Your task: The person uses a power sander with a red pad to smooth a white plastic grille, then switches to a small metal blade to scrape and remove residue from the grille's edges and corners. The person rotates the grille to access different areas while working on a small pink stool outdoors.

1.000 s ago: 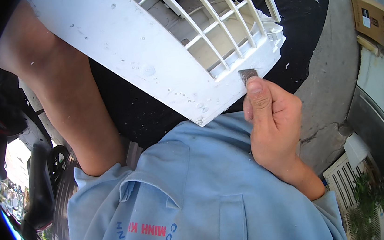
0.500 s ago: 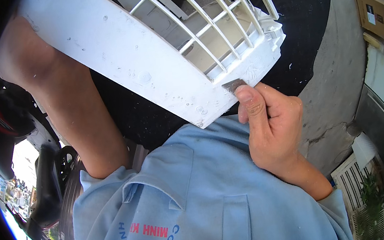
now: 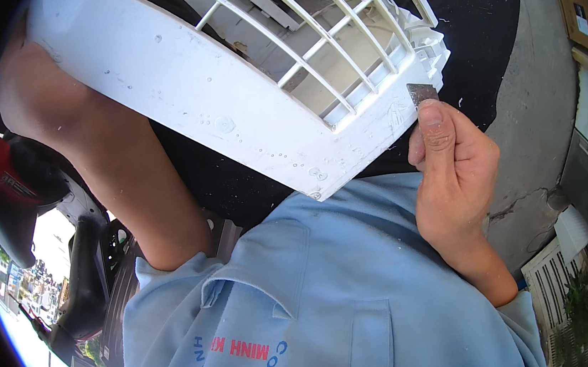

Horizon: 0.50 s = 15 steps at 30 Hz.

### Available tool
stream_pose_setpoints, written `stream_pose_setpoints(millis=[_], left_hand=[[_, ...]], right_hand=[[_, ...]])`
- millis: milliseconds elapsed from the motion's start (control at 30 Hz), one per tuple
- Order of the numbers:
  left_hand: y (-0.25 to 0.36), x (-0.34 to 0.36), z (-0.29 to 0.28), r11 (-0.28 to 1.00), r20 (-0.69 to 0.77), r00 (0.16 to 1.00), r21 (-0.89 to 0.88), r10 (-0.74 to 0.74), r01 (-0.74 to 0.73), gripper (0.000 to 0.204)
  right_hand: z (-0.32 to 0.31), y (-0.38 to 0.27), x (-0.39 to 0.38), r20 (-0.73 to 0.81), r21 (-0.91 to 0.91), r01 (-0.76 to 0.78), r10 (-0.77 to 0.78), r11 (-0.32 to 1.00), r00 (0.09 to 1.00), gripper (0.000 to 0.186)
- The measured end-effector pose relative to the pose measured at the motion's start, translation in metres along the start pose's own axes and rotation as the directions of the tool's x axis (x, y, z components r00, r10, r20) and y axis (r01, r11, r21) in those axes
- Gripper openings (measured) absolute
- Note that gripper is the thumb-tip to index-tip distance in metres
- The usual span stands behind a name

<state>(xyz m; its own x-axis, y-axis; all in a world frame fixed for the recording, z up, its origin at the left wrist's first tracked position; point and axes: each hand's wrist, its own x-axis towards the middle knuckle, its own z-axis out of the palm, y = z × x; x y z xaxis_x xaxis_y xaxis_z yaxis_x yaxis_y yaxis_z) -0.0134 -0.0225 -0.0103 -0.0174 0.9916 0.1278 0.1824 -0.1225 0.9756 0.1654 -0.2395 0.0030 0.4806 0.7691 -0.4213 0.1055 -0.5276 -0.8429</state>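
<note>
My right hand (image 3: 457, 166) pinches a small flat metal blade (image 3: 422, 91) between thumb and curled fingers. The blade lies against the lower right border of a white plastic panel (image 3: 230, 118), whose surface shows scratches and small blister-like marks. The panel's upper right part is an open grille of slats. My bent left arm (image 3: 136, 186) rises along the panel's left side; its hand is out of sight.
Black material (image 3: 486, 34) lies under the panel, over grey concrete (image 3: 521, 159). At the right are a cardboard box (image 3: 586, 31), a dark metal panel, a slatted white unit and a plant (image 3: 583, 311). A red-and-black motorbike (image 3: 21, 176) stands at the left.
My right hand and blade first shifted down-left along the panel's border, then back up to the right, further right than at first. The view has shifted slightly.
</note>
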Motion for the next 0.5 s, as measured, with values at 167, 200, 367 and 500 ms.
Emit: stream_pose_setpoints(millis=[167, 200, 367, 500], left_hand=[[0.001, 0.003, 0.001, 0.998, 0.004, 0.999, 0.056, 0.037, -0.037, 0.041], [0.001, 0.002, 0.001, 0.997, 0.003, 0.999, 0.063, 0.035, -0.035, 0.042], [0.001, 0.010, -0.004, 0.992, -0.015, 0.997, 0.109, 0.072, -0.070, 0.044], [-0.001, 0.013, -0.002, 0.986, -0.011, 0.995, 0.137, 0.102, -0.100, 0.046]], right_hand=[[-0.003, -0.001, -0.001, -0.012, 0.031, -0.013, 0.014, 0.999, 1.000, 0.038], [-0.002, -0.001, -0.005, 0.010, -0.007, -0.042, 0.042, 0.999, 0.999, 0.037], [-0.022, -0.001, -0.019, 0.053, 0.050, 0.246, -0.248, 0.968, 0.967, 0.042], [-0.056, 0.018, -0.014, -0.105, 0.030, 0.291, -0.286, 0.956, 0.952, 0.040]])
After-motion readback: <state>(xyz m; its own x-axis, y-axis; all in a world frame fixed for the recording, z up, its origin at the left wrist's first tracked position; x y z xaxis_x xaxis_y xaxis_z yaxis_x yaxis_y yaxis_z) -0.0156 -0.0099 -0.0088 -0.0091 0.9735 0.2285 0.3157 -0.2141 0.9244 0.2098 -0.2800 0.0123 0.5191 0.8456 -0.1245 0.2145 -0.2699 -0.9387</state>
